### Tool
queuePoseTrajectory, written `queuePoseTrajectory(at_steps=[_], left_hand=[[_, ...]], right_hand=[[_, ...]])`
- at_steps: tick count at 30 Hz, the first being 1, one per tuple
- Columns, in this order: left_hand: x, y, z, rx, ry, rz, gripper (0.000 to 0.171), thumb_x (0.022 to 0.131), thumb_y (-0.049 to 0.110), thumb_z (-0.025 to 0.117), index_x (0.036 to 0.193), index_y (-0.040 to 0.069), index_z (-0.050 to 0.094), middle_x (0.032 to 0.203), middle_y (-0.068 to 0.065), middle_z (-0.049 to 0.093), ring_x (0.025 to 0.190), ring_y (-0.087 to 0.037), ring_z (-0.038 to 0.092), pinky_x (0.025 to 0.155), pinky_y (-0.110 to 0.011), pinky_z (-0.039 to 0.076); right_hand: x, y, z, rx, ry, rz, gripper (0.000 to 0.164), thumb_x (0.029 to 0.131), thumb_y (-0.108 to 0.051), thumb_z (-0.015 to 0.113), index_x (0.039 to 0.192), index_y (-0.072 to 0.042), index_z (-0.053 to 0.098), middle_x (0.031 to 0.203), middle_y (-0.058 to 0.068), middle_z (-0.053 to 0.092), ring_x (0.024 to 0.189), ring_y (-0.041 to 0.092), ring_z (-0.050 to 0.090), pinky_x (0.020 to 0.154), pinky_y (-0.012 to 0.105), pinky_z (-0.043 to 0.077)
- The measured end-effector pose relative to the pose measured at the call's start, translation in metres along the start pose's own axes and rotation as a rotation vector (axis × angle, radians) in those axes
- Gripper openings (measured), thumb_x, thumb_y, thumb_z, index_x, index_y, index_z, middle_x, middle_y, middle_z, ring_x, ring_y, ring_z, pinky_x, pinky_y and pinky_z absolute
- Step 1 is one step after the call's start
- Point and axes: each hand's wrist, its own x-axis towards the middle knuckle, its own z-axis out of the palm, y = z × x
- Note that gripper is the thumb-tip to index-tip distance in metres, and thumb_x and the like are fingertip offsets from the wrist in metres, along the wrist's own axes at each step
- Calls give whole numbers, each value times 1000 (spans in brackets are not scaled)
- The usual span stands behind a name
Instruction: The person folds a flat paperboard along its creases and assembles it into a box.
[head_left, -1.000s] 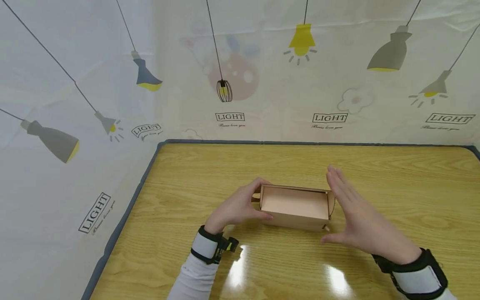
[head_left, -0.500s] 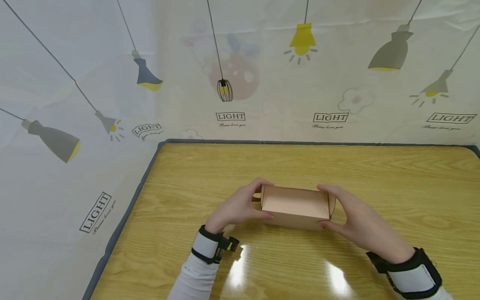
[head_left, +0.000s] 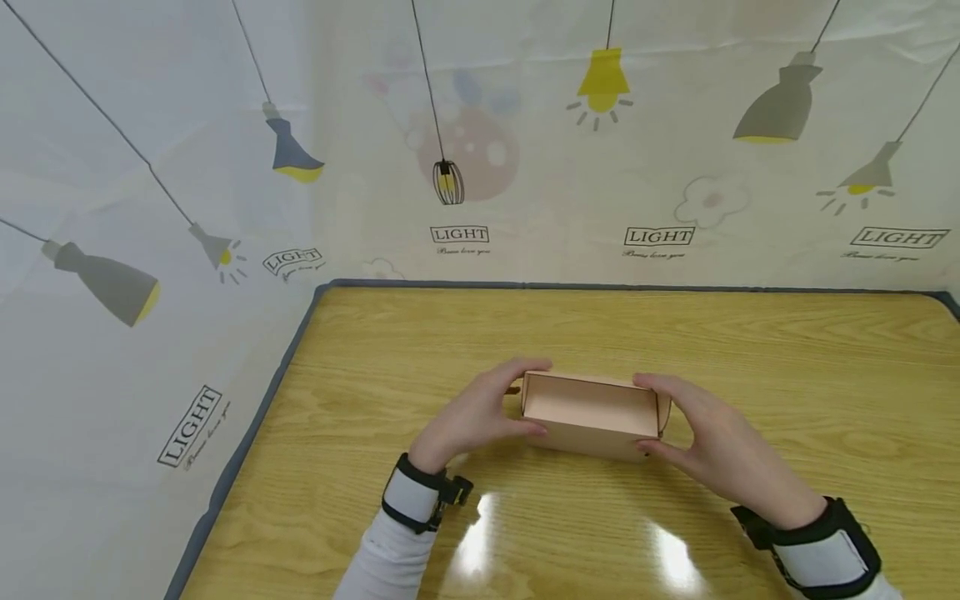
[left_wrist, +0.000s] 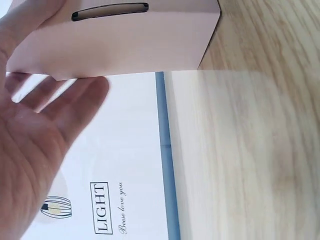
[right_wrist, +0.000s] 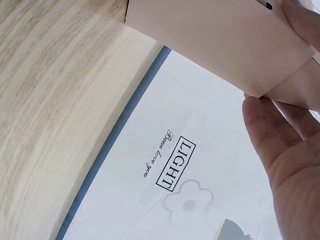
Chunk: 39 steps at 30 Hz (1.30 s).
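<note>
A small oblong box (head_left: 592,440), pale tan with dark cut edges, lies crosswise between both hands in the head view. Its upper side shows a sunken recess framed by thin walls. My left hand (head_left: 480,410) grips the left end, thumb on the near side and fingers over the far edge. At the other end my right hand (head_left: 720,437) pinches the box the same way, thumb in front. In the left wrist view the box (left_wrist: 135,45) has a narrow slot in its end panel. Fingertips of the right hand (right_wrist: 295,165) meet the box's edge in the right wrist view.
The wood-grain table (head_left: 420,333) carries the box near its middle. A blue-grey border (head_left: 637,288) runs along the table's back edge, with a lamp-printed white sheet (head_left: 540,150) hanging behind and at the left. Each wrist wears a strap (head_left: 825,554).
The right hand came in from beside the box and took hold of its right end. The top, looking flush half a second ago, now shows a recess. Left fingers shifted slightly along the far edge.
</note>
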Motion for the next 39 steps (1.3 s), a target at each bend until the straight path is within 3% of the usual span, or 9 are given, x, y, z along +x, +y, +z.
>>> queuePoseTrajectory(at_steps=[6,14,19,23,26,30,33,39], left_hand=[[-5,5,-1,49,78,113,72,80,18,87,144,18,55,149,-1,56,138,-18,53,111,-37,49],[-7,6,1,56,103,167,68,79,17,87,141,17,59,148,-3,58,140,-20,53,115,-35,45],[-6,6,1,63,109,185,66,79,18,86,140,18,60,148,-2,59,142,-19,51,118,-33,42],[-6,5,2,74,111,200,64,80,18,85,139,16,61,147,-2,59,143,-19,50,118,-32,42],[-7,4,2,84,115,217,61,81,18,84,139,14,63,147,-4,59,143,-21,50,117,-33,42],[-8,3,3,110,128,241,59,82,19,83,138,13,64,146,-6,59,141,-24,52,117,-33,43],[-8,2,4,125,139,258,59,82,19,83,137,12,63,146,-6,59,140,-27,52,115,-32,43],[-10,3,5,188,143,283,57,83,17,81,137,11,63,146,-8,58,141,-26,52,112,-31,46]], right_hand=[[0,1,0,8,0,0,90,60,-7,96,139,-6,54,131,12,67,113,30,68,88,44,56],[-3,3,0,-1,14,-24,83,67,-13,95,141,-11,56,134,10,66,116,29,67,92,35,54],[-4,2,0,-4,10,-17,90,61,-5,95,141,-13,56,135,10,65,117,30,66,91,40,55],[-5,2,1,1,14,-23,81,67,-11,94,140,-14,58,137,11,65,119,32,66,91,44,56],[-6,2,1,1,28,-33,61,84,-35,81,138,-15,60,138,11,65,120,33,66,93,41,55],[-7,1,3,13,64,-55,57,96,-55,48,136,-17,63,137,11,66,122,31,65,108,16,45],[-7,1,5,24,93,-75,59,99,-58,43,134,-16,65,136,12,67,124,28,64,112,3,28],[-9,2,8,15,119,-94,57,101,-56,41,129,-16,70,134,14,67,127,26,63,112,2,25]])
